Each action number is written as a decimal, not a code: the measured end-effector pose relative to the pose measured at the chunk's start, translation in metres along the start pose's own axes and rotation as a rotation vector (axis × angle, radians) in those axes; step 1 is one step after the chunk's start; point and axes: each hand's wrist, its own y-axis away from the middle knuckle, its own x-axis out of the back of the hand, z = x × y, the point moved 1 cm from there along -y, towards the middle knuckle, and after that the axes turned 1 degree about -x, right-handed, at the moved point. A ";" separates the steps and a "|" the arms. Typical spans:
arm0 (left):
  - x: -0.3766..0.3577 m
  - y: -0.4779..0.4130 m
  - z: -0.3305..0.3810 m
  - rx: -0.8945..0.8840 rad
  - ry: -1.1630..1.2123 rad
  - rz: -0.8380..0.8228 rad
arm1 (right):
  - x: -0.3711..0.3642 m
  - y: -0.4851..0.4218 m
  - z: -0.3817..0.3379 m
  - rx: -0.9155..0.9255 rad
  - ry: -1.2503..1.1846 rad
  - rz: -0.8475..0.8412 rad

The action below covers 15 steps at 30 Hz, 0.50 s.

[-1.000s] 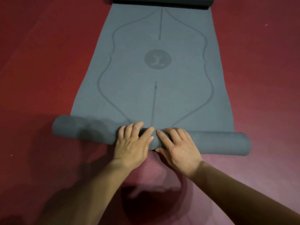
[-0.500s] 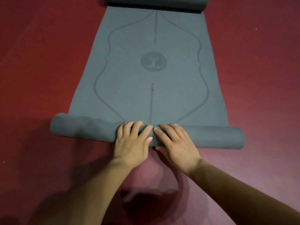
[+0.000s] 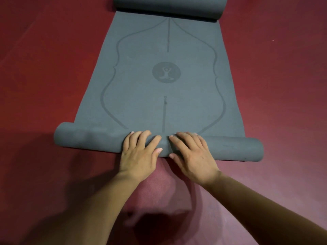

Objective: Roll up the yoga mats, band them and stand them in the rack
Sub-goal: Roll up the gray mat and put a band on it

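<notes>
Both hands lie palms down, side by side on the middle of the roll, the left hand and the right hand with fingers laid nearly straight over it, gripping nothing. Beyond the roll the grey yoga mat lies flat on the red floor, and its far end is curled too.

The yoga mat lies flat on the floor, running straight away from the person. Its near end is wound into a near roll lying crosswise, left to right. The left hand and right hand rest side by side on top of this roll at its middle, close together but apart (fingers reach over toward the far side). A round emblem sits mid-mat, beyond the hands. A far roll lies across the far end.
</notes>
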 end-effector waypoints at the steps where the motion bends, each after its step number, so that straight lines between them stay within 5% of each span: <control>1: 0.001 -0.003 -0.001 -0.002 0.001 0.001 | -0.002 0.003 -0.002 -0.025 0.008 0.016; 15: -0.014 -0.020 -0.004 -0.011 -0.009 0.048 | -0.012 -0.025 0.006 -0.109 0.056 0.049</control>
